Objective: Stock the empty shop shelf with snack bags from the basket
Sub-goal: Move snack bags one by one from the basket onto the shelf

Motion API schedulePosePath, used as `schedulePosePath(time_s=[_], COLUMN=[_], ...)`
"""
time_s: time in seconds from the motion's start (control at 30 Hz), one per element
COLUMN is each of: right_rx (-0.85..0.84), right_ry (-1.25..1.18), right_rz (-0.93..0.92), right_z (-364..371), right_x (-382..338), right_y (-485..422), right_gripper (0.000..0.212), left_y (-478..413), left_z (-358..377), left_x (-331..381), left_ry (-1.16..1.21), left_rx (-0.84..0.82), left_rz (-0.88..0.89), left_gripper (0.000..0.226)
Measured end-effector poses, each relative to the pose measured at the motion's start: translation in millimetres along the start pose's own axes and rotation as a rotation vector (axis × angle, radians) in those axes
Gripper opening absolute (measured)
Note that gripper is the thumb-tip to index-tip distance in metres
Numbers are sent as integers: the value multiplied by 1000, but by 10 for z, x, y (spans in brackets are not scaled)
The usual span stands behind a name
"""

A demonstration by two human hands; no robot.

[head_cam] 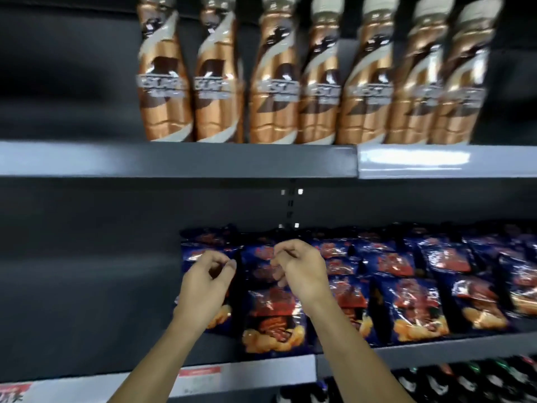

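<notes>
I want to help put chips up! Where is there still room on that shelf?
The bare patch is the shelf's left part, beside the leftmost snack bags. From there rightward, snack bags overlap to the picture's edge. The bottles fill the shelf above.

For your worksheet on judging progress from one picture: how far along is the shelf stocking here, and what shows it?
Done: dark blue snack bags fill the middle shelf from centre to right.

In hand: left hand and right hand hover with curled fingers at the leftmost bags; whether either grips one is unclear.

Left: the shelf's left part is bare. The basket is out of view, so remaining stock is unknown.
</notes>
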State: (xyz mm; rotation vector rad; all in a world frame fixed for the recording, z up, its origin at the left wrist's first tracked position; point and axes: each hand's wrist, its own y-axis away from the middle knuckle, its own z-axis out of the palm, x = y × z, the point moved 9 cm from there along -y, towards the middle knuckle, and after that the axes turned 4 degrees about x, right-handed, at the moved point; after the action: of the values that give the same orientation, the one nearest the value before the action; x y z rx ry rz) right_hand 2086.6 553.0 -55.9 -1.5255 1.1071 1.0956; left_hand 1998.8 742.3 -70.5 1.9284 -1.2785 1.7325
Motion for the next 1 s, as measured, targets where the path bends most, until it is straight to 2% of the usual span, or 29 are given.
schedulePosePath(time_s=[0.23, 0.57, 0.77, 1.0], right_rx=[171, 548, 835, 1116], right_ry=[-73, -140, -246, -279], right_rz=[49, 190, 283, 456], right_z=[-1713, -4586, -5918, -6921], right_x=[248, 1211, 1912, 2895], right_y=[284, 1233, 2100, 3116], right_gripper=[19, 14, 17, 16], left_y=[722, 2455, 3550, 4739], left_z=[1395, 3662, 4942, 6258], left_x=[871, 1950, 2005, 1700], left_ry=[89, 142, 125, 31], left_rx=[-233, -649, -973, -1287], left_rz=[110, 225, 122, 58], left_gripper=[14, 18, 18, 14])
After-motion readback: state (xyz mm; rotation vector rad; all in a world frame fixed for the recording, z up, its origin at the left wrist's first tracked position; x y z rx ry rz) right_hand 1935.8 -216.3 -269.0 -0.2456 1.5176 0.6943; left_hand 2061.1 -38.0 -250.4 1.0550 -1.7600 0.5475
